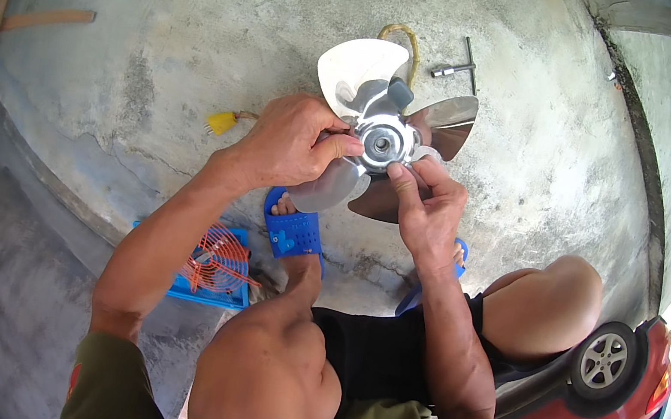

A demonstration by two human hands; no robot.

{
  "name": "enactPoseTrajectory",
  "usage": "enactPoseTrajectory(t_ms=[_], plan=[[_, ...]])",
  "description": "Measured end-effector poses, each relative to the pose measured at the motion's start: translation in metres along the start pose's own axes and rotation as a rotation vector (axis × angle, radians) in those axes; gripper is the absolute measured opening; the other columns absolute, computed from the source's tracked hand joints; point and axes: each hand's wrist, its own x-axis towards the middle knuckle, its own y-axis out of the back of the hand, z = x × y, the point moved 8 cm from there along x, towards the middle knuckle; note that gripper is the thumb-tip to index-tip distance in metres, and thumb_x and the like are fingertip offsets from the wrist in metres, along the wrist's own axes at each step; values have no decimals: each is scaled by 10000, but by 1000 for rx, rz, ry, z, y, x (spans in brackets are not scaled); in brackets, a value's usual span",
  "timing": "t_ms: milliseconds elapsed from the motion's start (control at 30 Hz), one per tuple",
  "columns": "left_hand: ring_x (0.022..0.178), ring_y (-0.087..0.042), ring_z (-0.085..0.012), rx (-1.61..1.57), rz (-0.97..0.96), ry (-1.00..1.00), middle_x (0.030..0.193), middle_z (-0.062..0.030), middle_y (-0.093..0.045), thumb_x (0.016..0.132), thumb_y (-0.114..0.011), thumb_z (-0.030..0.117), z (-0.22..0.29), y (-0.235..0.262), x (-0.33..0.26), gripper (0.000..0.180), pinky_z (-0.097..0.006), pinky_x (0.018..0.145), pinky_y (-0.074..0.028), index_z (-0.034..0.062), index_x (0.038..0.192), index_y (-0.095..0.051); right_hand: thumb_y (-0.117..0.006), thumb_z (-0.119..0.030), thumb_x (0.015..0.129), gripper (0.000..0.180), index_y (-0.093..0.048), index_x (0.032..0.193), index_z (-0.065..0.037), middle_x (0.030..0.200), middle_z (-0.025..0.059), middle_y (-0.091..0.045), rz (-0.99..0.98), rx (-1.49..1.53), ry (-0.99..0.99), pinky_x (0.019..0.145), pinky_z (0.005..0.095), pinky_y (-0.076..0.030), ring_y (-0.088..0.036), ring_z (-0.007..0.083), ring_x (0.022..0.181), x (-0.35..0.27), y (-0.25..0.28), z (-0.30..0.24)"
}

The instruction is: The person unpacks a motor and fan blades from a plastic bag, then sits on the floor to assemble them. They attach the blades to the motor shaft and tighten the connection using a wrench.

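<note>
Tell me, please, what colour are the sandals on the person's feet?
Blue sandals, seen best in the head view, below the hands.

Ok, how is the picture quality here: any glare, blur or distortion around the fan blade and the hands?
Head view: even daylight, sharp in the middle; the metal fan blade shines with bright glare on its upper vane; left hand and right hand are crisp, no motion blur. Fisheye bends the concrete floor and the red car near the dark round rim.
</note>
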Motion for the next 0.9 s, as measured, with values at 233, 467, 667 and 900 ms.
enactPoseTrajectory(t_ms=[233,467,667,900], plan=[[701,-678,-366,-56,16,19,765,-187,-718,967,-754,292,21,10,-8,290,-463,700,-521,5,952,-793,-793,-53,958,152,-730,876,58,757,-6,-537,-6,-27,89,614,294,-355,-445,74,705,-3,5,-15],[778,-694,-191,-333,69,-35,937,-123,-779,1092,-639,313,81,53,-9,354,-389,773,-564,0,1113,-804,-752,-16,992,151,-726,869,68,761,0,-570,9,25,110,627,273,-359,-424,65,682,-12,49,-92],[1205,-678,-232,-246,467,34,1258,-123,-750,989,-703,62,11,76,-20,422,-408,1136,-479,76,1411,-706,-757,-235,1045,287,-804,1192,7,991,65,-803,510,-321,88,872,214,-526,-730,114,876,-13,202,-147],[1506,-399,-402,122,525,49,1623,-153,-448,638,-1011,176,-25,-48,-37,1210,-535,1229,-368,107,1659,-365,-733,-227,1062,310,-781,1238,23,990,44,-793,465,-185,19,879,208,-533,-714,93,905,16,271,-118]])
